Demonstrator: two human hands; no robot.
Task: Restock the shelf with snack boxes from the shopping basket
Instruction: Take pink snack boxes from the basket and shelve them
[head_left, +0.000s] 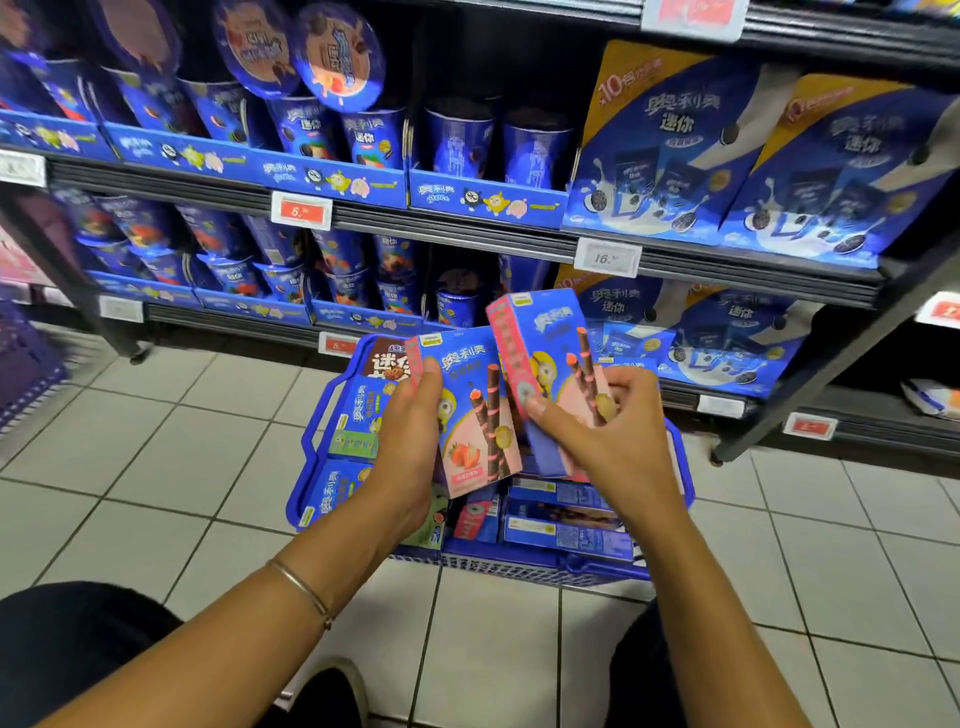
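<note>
A blue shopping basket (311, 431) stands on the tiled floor in front of the shelf (467, 231), with several snack boxes lying in it. My left hand (410, 436) grips a blue and pink strawberry wafer-roll box (467, 415) above the basket. My right hand (597, 431) holds a second box of the same kind (545, 343), tilted and raised a little higher, next to the first. Both boxes hover in front of the lowest shelf level.
The shelf rows hold blue cookie cups (457, 140) in display trays and large blue bags (670, 150) to the right. Price tags (607, 257) hang on the shelf edges. A purple crate (26, 358) sits at the far left. My knees and a shoe show at the bottom.
</note>
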